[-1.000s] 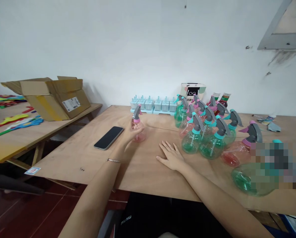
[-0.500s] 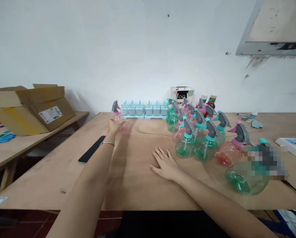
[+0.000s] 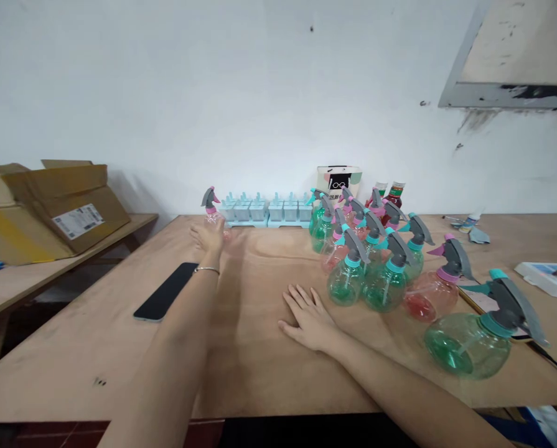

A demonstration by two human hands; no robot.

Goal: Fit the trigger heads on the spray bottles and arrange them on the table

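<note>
My left hand (image 3: pixel 208 236) is stretched far out over the plywood table (image 3: pixel 259 348) and closed around the base of a small pink spray bottle (image 3: pixel 211 211) with a grey trigger, set close to the back wall. A thin bracelet sits on that wrist. My right hand (image 3: pixel 308 316) lies flat on the table, palm down, fingers spread, holding nothing. Just right of it stands a cluster of green and pink spray bottles (image 3: pixel 366 249). A larger green spray bottle (image 3: pixel 474 339) stands at the near right.
A black phone (image 3: pixel 165 290) lies on the table left of my left arm. Light blue ice-pop moulds (image 3: pixel 264 210) line the back wall beside a printed card (image 3: pixel 338 182). An open cardboard box (image 3: pixel 49 205) rests on a side table at the left. A white tray (image 3: pixel 546 277) sits far right.
My left hand has carried the pink spray bottle away from me, from mid-table to the back near the blue moulds. The right hand has stayed flat. The view has shifted a little.
</note>
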